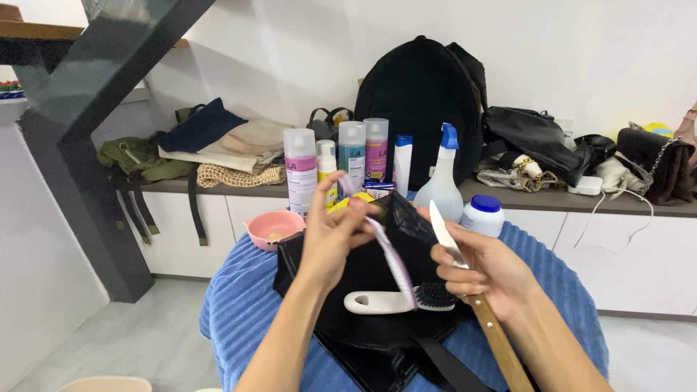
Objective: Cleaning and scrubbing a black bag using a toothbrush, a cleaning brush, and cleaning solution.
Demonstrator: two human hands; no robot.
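Note:
My left hand pinches a thin lilac strip, like a nail file or toothbrush, that slants down over a black bag. My right hand grips a knife with a wooden handle, its pale blade pointing up. Under both hands lies a white-handled brush with dark bristles on the black bag. The bag rests on a round table draped with a blue towel.
At the table's far side stand several spray cans and bottles, a white spray bottle with blue trigger, a blue-lidded jar and a pink bowl. A shelf behind holds a black backpack, folded clothes and handbags. Dark staircase beam at left.

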